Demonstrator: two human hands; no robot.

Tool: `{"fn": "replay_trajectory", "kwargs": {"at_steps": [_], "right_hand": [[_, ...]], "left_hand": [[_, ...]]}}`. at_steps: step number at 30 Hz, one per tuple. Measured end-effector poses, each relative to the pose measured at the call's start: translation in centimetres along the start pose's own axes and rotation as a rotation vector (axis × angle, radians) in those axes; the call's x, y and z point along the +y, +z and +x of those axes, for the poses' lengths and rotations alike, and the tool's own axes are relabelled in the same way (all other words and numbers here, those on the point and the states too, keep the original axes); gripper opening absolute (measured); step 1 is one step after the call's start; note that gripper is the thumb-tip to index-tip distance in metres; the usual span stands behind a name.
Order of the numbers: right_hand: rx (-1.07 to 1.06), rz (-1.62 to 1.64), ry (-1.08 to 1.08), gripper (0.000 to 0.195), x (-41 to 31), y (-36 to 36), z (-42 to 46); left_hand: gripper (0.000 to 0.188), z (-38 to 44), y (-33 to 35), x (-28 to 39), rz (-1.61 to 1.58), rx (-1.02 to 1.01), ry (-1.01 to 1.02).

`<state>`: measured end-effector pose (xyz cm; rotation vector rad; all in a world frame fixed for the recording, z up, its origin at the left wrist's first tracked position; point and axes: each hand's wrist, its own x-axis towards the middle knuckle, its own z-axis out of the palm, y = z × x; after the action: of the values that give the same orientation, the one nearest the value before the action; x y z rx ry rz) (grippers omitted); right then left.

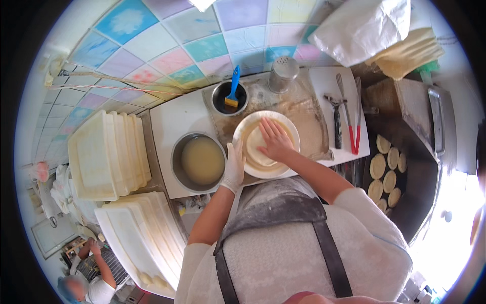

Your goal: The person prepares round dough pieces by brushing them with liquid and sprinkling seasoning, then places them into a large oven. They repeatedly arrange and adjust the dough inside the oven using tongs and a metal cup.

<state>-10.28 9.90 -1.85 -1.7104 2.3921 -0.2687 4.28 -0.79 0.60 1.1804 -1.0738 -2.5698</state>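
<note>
A wide white bowl [240, 128] sits before me at the counter's front edge. Inside it lies a pale round disc of dough [255, 147], with some light brown liquid or coating around it. My right hand [276, 141], bare, rests flat on the dough with the thumb spread away from the fingers. In a thin whitish glove, my left hand [233, 167] holds the bowl's left rim. Just left of that hand stands a metal pot [177, 161] of cloudy yellowish liquid [204, 160]. A smaller metal pot [218, 100] behind the bowl holds a blue-handled brush [234, 86].
Behind stands a metal shaker [283, 74]. A black-handled tool [337, 123] and red-handled tongs [356, 121] lie right. Several round flatbreads [377, 166] sit on a dark griddle under a raised lid [414, 114]. Stacked plastic trays [95, 155] flank the left; another person [100, 285] is beyond.
</note>
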Motion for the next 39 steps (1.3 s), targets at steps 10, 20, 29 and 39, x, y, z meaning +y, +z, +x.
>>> {"fn": "replay_trajectory", "kwargs": {"at_steps": [10, 20, 29, 39], "right_hand": [[0.125, -0.100, 0.073, 0.054, 2.3, -2.5, -5.9], [0.117, 1.053, 0.981, 0.028, -1.2, 1.4, -5.7], [0.319, 1.515, 0.562, 0.033, 9.0, -9.2, -28.5], [0.867, 1.428, 0.835, 0.045, 14.9, -9.2, -44.6]], "left_hand": [[0.030, 4.8, 0.5, -1.5, 0.519, 0.272, 0.140], [0.017, -2.8, 8.6, -2.3, 1.579, -0.329, 0.735], [0.053, 4.7, 13.0, -15.9, -0.001, -0.508, -0.594], [0.066, 0.7, 36.8, -20.8, 0.054, -0.891, -0.835]]}}
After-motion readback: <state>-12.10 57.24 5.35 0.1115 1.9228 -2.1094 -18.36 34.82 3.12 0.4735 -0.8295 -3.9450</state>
